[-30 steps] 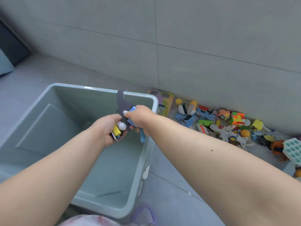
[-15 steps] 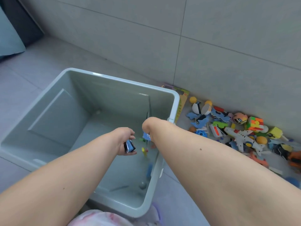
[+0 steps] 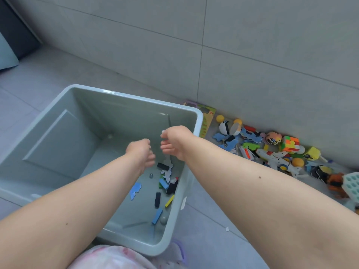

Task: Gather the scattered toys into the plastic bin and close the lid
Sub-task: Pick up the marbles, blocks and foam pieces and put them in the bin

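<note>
A pale grey-green plastic bin (image 3: 134,98) stands open on the floor, no lid in view. My left hand (image 3: 140,154) and my right hand (image 3: 173,141) hang over its right half, fingers loose and pointing down, holding nothing. Below them on the bin floor lie several small toys (image 3: 165,183): blue, black, yellow and green blocks and flat blue and white foam shapes. To the right of the bin, along the wall, a heap of scattered toys (image 3: 272,150) lies on the floor, with a white toy plane (image 3: 275,160), a colour cube (image 3: 290,144) and a black-and-white ball (image 3: 225,127).
A tiled wall (image 3: 233,55) runs behind the bin and the toys. A flat green and yellow box (image 3: 206,117) leans between bin and wall. A teal honeycomb piece (image 3: 352,185) sits at the far right. Dark furniture (image 3: 13,32) stands at the upper left. Pink patterned cloth (image 3: 108,258) shows at the bottom.
Both hands held small toys over the bin a second ago. They have let go; the pieces now lie on the bin floor and the fingers hang loose.
</note>
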A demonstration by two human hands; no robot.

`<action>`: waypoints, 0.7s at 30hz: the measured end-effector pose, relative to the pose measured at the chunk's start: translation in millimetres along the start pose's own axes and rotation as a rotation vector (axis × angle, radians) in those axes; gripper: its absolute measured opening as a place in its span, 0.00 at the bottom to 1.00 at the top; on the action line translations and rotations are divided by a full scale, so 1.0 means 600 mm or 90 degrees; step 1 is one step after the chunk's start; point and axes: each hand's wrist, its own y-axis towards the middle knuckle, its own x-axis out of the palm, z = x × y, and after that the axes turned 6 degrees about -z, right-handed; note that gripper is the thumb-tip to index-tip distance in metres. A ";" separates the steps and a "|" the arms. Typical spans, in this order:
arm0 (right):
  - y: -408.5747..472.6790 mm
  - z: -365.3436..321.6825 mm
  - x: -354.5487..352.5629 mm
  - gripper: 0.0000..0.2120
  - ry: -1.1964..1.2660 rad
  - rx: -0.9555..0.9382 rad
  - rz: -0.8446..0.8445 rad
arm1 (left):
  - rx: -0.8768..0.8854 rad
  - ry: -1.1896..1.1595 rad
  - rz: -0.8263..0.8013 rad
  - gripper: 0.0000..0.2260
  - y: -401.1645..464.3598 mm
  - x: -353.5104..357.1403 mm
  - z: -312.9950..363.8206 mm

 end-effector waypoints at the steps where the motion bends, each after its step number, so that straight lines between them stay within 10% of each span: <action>1: -0.014 -0.010 -0.009 0.17 0.009 -0.034 0.002 | 0.077 -0.033 0.011 0.07 -0.009 0.010 0.013; 9: -0.073 -0.023 -0.154 0.07 0.046 -0.251 0.179 | 0.385 0.116 -0.159 0.05 -0.115 0.138 0.067; 21: -0.097 0.104 -0.425 0.06 0.088 -0.082 0.376 | 0.138 0.386 -0.350 0.04 -0.135 0.364 -0.034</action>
